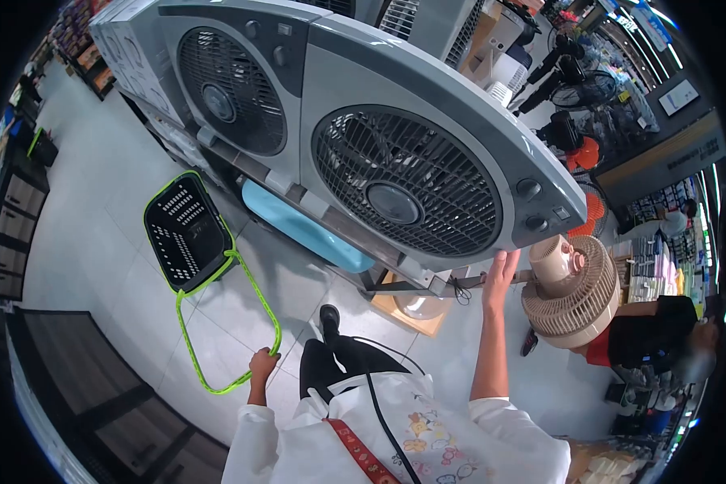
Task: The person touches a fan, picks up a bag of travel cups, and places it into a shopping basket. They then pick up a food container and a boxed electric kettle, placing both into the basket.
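- The large grey box fan (395,203) is filling the upper middle, standing on a rack and showing its round grille and two knobs.
- The second box fan (219,103) is standing directly beside it, on the left, showing a similar grille.
- The black basket (187,234) is resting on the tiled floor, to the left of the rack, its bright green handle (260,297) stretching out toward the wearer.
- Another person (649,339) in a black top is standing at the right, beyond the beige fan.
- The beige fan (577,292) is standing just right of the large grey box fan, its round cage facing downward in the view.
- The pale blue panel (302,229) is lying beneath the box fans.
- The right hand (500,281) is reaching up to the large grey box fan, its fingers extending, unclenched, and touching the lower edge near the corner.
- The left hand (264,365) is gripping the green handle, its fingers curling around the far end.
- A thin dark cable (460,290) is hanging in loops near the rack's end.
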A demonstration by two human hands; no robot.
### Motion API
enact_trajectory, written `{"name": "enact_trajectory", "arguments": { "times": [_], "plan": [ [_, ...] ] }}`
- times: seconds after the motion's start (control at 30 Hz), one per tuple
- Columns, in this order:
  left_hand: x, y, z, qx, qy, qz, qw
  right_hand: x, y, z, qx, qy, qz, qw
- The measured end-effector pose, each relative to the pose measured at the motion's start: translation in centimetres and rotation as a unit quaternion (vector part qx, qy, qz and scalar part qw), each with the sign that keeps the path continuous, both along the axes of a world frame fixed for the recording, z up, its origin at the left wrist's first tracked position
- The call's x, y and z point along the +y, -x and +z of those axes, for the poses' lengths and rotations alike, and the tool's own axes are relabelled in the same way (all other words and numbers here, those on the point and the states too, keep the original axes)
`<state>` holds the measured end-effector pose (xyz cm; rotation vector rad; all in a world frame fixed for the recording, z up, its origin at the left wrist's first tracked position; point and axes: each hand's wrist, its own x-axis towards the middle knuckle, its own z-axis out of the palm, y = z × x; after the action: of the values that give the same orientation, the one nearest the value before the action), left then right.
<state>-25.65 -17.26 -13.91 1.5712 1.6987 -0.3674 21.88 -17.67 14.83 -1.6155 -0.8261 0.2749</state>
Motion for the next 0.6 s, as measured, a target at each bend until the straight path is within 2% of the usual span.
{"name": "enact_trajectory", "arguments": {
  "times": [0.07, 0.13, 0.23, 0.33, 0.47, 0.57, 0.6],
  "plan": [
    [0.2, 0.2, -2.2, -0.011, 0.018, -0.015, 1.000, 0.2, -0.4, -0.2, 0.027, 0.007, -0.020, 0.999],
    [0.4, 0.4, -3.9, -0.021, 0.036, -0.030, 0.999, 0.7, -0.1, -0.2, -0.076, -0.024, -0.026, 0.997],
    [0.7, 0.5, -4.9, -0.012, 0.072, -0.045, 0.996, 0.4, 0.0, -0.5, -0.007, -0.002, -0.046, 0.999],
    [1.5, 0.6, -5.9, -0.042, 0.101, -0.061, 0.992, 1.0, 0.6, -0.3, -0.037, -0.041, -0.063, 0.996],
    [2.5, 0.1, -6.3, -0.103, 0.106, -0.061, 0.987, 0.8, 0.3, -1.0, -0.030, -0.006, -0.097, 0.995],
    [3.3, 0.1, -6.6, -0.141, 0.096, -0.062, 0.983, 0.6, 0.3, -1.4, -0.025, -0.028, -0.106, 0.994],
    [3.3, 0.3, -7.1, -0.165, 0.084, -0.060, 0.981, 0.1, 0.1, -1.4, -0.027, 0.016, -0.108, 0.994]
  ]
}}
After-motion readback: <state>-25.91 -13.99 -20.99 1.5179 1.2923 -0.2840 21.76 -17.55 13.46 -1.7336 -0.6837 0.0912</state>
